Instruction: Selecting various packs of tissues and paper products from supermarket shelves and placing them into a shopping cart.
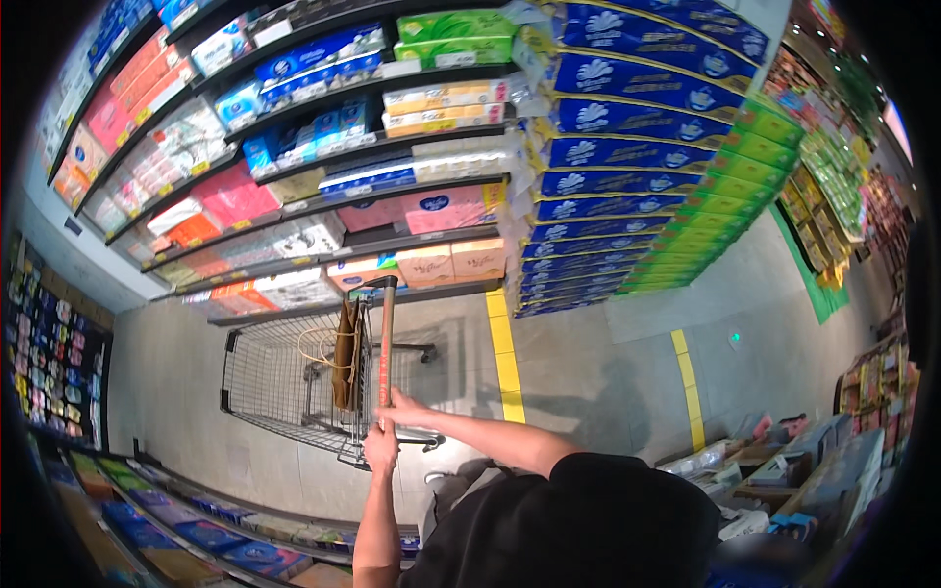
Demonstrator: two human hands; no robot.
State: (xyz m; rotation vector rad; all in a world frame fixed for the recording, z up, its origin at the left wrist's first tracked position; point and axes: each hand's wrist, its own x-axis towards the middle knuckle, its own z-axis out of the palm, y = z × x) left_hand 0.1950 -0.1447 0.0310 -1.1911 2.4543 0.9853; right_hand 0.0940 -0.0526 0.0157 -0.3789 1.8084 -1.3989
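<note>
A wire shopping cart [274, 372] stands crosswise in front of me, its long handle bar [386, 333] on the right side. My left hand [380, 446] grips the near end of this bar, and just above it my right hand [404, 412] is closed on the same bar, reaching in from the right. Inside the cart, beside the handle, stands a brown paper bag [345, 363] with pale looped handles.
Shelves of tissue packs [431, 211] line the far side. Tall stacks of blue packs [598, 157] and green packs [720, 196] stand at right. Yellow floor strips [502, 353] mark the floor. More shelves [176, 529] run along the near edge, with boxed goods [784, 470] at lower right.
</note>
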